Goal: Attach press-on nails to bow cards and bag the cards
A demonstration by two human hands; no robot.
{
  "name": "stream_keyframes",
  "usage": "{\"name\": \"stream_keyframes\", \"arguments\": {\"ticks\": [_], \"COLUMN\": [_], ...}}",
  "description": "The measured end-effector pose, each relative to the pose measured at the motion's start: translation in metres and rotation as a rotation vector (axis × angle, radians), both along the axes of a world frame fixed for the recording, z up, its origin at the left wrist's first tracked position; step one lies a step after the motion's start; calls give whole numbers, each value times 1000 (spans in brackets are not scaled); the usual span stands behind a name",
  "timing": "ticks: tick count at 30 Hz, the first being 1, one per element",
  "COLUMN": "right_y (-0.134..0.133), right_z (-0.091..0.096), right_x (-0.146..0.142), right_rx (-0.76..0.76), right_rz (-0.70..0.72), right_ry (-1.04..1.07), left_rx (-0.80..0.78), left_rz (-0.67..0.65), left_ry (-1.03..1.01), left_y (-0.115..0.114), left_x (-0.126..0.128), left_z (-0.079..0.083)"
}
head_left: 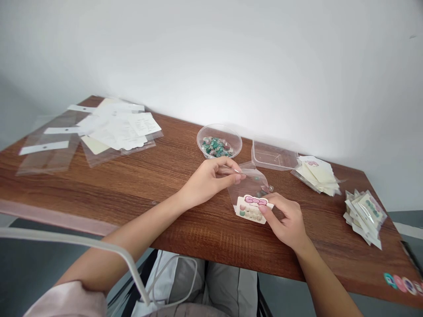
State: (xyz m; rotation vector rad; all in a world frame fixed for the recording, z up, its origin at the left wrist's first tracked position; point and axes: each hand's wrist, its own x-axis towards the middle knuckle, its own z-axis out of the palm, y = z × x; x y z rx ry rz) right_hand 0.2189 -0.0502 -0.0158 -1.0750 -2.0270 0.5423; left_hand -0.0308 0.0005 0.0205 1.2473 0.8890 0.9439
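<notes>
Clear plastic sits between both hands: the left hand (208, 181) pinches the upper edge of a clear plastic bag (247, 187) between thumb and fingertips, and the right hand (284, 220) curls its fingers over the right end of a white card (251, 210) printed with a pink bow. The bag's long axis runs away from the person, leaning slightly, while the card lies crosswise with its bow toward the far table edge. Through the film, and with fingers over it, I cannot tell whether the card is inside the bag. A small grey object (271, 188) at the bag's right edge is too small to make out. Just beyond stand a round clear bowl (211, 134) of teal and pink pieces and a clear plastic box (272, 154). Further right lie a stack of cream cards (317, 176) and a heap of filled bags (363, 218); to the left, white papers (115, 127) overlap flat clear bags (46, 149). All rest on a brown wood-grain table (158, 163). A white cable (99, 244) crosses the near view, partly in front of the left forearm.
</notes>
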Motion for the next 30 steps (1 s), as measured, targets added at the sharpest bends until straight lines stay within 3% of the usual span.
{"name": "stream_keyframes", "arguments": {"ticks": [7,25,30], "right_y": [0,1,1], "right_z": [4,3,1], "right_x": [-2,-2,0], "right_rx": [28,33,3], "right_rz": [45,62,59], "right_ry": [-3,7,24], "left_rx": [-7,321,523], "left_rz": [-66,140,120], "left_ry": [-111,346,455], "left_y": [3,4,1], "left_x": [-2,-5,-6], "left_z": [-2,-4,-6]}}
